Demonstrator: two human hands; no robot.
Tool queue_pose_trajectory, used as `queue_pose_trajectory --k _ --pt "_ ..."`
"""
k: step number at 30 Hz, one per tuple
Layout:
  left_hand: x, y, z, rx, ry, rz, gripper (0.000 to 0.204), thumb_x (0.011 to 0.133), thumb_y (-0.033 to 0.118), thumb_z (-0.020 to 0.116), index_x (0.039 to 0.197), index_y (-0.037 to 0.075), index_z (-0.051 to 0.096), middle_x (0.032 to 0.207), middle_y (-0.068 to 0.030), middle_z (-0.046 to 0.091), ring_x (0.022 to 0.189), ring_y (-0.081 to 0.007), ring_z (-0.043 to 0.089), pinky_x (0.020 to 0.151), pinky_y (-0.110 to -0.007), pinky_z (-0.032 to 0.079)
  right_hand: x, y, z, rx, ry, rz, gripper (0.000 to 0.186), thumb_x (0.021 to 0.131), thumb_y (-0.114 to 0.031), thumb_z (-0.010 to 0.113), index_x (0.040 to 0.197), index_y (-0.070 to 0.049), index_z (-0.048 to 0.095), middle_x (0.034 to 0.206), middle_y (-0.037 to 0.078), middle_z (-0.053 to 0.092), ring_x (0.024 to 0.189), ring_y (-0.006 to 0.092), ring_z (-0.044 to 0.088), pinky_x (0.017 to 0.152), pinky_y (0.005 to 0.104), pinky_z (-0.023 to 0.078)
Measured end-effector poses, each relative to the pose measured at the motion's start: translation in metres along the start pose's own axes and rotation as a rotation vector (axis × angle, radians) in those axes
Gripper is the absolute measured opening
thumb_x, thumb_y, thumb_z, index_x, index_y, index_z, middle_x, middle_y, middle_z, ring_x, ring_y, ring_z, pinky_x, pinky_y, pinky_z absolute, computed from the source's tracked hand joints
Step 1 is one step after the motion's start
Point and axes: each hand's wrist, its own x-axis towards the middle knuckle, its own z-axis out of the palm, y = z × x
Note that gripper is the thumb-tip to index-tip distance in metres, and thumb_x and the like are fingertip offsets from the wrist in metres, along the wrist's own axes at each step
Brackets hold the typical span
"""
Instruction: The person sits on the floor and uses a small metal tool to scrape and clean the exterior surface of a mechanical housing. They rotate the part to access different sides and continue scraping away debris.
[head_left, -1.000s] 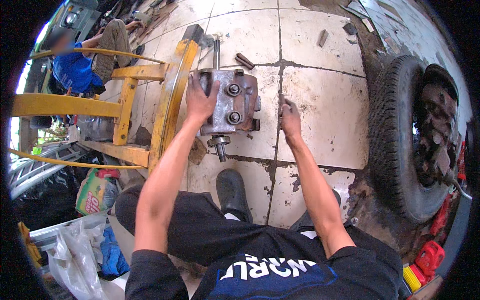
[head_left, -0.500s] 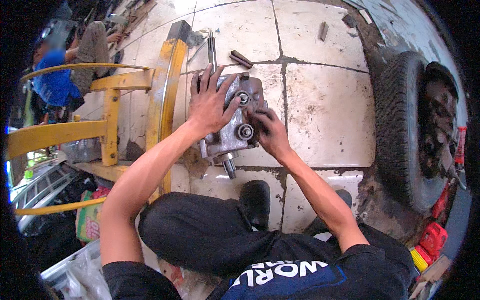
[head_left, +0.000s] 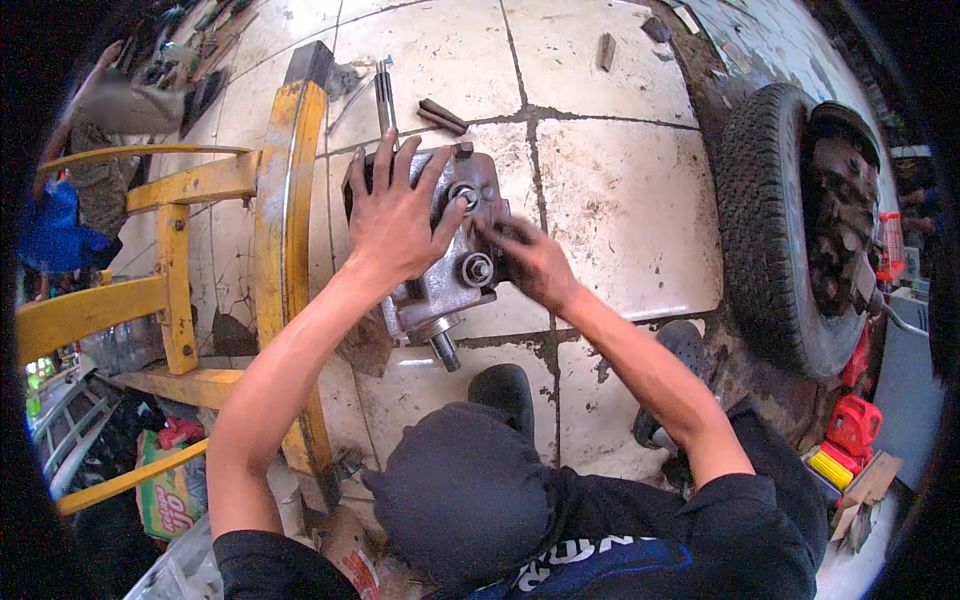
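Observation:
A grey metal gearbox (head_left: 436, 290) lies on the tiled floor, with two round bolted fittings on its top face. From its far end rises a long splined shaft (head_left: 385, 95); a short stub shaft (head_left: 446, 352) points towards me. My left hand (head_left: 395, 220) rests spread and open over the left part of the casing, its thumb beside the upper round fitting (head_left: 463, 196). Against the casing's right side, near the lower round fitting (head_left: 477, 268), my right hand (head_left: 535, 262) has its blackened fingers curled in. Those fingertips are blurred, and whatever they grip is hidden.
A yellow metal frame (head_left: 285, 200) stands close on the left. Beyond it a person in blue (head_left: 60, 230) sits. On the right are a large tyre (head_left: 765, 230) and a red container (head_left: 853, 425). Dark metal pieces (head_left: 442, 116) lie past the gearbox.
The view has shifted, so the gearbox and frame sit further left. My left hand stays on the casing; my right fingers have shifted slightly at its side. My dark-clothed knee appears raised nearer the middle.

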Motion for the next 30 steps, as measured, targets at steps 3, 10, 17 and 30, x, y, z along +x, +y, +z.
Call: queue_pose_trajectory --k 3,10,17,30 --pt "0.000 -0.002 -0.002 -0.003 0.009 0.010 0.060 0.097 0.046 0.055 0.150 0.020 0.045 0.151 -0.0161 0.038 0.147 -0.0387 0.024 0.118 -0.060 0.016 0.001 -0.014 -0.008 0.006 -0.019 0.009 0.068 0.070 -0.005 0.076 0.136 -0.018 0.062 0.129 0.017 0.062 0.109 0.0374 0.066 0.087 0.0409 0.058" --pt "0.006 0.003 -0.002 -0.010 0.033 0.024 0.062 0.096 0.051 0.054 0.148 0.017 0.048 0.149 -0.0178 0.041 0.146 -0.0380 0.025 0.118 -0.061 0.017 -0.003 0.001 -0.017 0.076 -0.086 -0.072 0.067 0.077 -0.005 0.072 0.139 -0.026 0.058 0.127 0.016 0.061 0.101 0.0363 0.068 0.080 0.0425 0.059" --pt "-0.003 0.008 0.000 0.027 0.115 -0.185 0.090 0.088 0.066 0.059 0.155 0.012 0.033 0.160 -0.0250 0.025 0.150 -0.0446 0.019 0.119 -0.066 0.006 0.097 0.039 -0.051 0.211 0.044 -0.002 0.062 0.089 -0.006 0.066 0.148 -0.012 0.047 0.119 0.020 0.061 0.097 0.0407 0.065 0.081 0.0468 0.055" --pt "-0.004 0.007 -0.001 -0.247 0.035 -0.353 0.124 0.072 0.076 0.069 0.156 -0.001 0.019 0.161 -0.0239 0.020 0.152 -0.0433 0.013 0.120 -0.064 0.015 0.220 0.028 -0.006 0.271 -0.410 -0.241 0.027 0.099 -0.017 0.053 0.120 -0.001 0.054 0.103 0.026 0.059 0.097 0.0478 0.057 0.081 0.0521 0.047"
